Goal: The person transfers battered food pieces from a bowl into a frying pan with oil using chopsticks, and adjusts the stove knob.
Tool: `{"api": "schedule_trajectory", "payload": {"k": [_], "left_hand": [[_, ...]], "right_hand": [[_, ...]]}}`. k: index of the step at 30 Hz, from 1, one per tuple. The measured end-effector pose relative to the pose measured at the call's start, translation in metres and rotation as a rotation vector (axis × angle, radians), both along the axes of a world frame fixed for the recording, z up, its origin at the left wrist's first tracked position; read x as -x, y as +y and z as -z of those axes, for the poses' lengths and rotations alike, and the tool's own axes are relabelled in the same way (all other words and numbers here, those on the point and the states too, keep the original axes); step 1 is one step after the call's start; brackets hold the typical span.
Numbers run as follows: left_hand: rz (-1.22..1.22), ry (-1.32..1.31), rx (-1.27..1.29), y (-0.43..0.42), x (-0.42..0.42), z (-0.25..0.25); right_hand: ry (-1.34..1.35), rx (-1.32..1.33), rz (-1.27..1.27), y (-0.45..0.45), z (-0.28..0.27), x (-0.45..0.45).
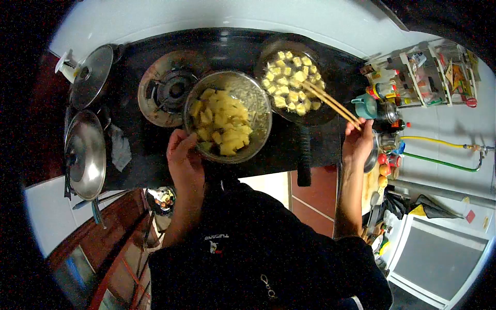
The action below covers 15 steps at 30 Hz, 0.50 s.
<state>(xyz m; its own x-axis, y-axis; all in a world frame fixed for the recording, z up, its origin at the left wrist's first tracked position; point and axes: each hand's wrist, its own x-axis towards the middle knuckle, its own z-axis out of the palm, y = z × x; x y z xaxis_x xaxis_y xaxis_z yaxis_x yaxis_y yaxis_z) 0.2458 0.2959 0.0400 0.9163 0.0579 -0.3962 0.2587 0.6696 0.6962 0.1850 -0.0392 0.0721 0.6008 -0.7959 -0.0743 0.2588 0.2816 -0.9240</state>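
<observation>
My left hand (185,155) grips the lower left rim of a metal bowl (261,126). Yellow chunks (222,121) lie in the bowl, mostly on its left side. With my right hand (357,139) I hold a pair of wooden chopsticks (333,105), fingers closed near their ends. The chopstick tips reach into a dark frying pan (268,51), among pale yellow cubes (285,72) spread in liquid. The pan's black handle (304,157) points toward me.
Left of the bowl is a gas burner (173,89). Two metal lids (93,77) stand at the far left, near a crumpled cloth (121,148). Bottles, a teal cup (365,106) and a wall rack (413,77) are on the right.
</observation>
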Motion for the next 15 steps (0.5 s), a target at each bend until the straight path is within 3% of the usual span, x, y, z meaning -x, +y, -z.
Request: {"api": "schedule_trajectory", "payload": {"k": [7,15], "left_hand": [[-0.072,0.039,0.003,0.000,-0.001,-0.011],[-0.049,0.040,0.027,0.006,0.004,-0.005]], "right_hand": [[0.043,0.341,0.080,-0.014,0.041,-0.060],[0.107,0.505,0.005,-0.030,0.078,-0.092]]}}
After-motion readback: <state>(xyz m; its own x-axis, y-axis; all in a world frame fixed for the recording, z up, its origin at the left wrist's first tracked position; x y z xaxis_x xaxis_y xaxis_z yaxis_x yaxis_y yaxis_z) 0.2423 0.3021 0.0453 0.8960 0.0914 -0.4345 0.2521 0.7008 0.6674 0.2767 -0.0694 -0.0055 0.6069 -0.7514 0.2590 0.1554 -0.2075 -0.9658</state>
